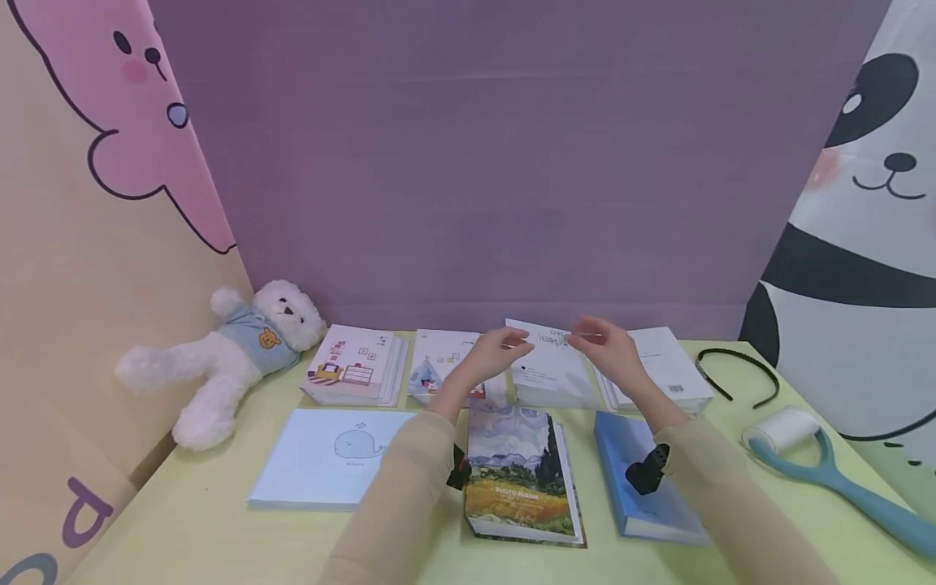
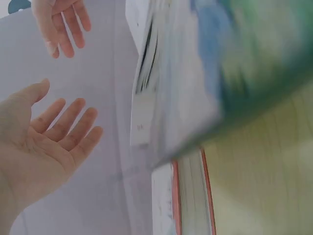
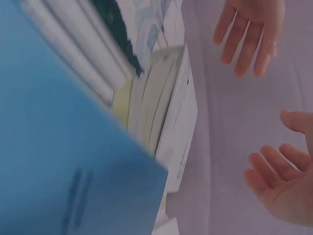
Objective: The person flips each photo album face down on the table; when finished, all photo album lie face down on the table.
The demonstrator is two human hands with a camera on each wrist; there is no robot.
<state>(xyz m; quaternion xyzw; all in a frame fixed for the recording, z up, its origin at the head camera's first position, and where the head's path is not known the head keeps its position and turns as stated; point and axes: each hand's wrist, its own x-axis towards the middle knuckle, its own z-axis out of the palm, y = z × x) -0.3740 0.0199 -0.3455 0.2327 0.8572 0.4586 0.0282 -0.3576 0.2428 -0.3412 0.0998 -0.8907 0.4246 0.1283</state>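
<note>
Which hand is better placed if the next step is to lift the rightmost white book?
Probably the right hand: it is empty and, in the head view, nearer to the rightmost white book. The left hand, also empty, would likely have to reach past the right.

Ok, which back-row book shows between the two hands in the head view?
The third from the left: a white book with printed lettering. It alone shows in the gap between left hand and right hand.
</note>
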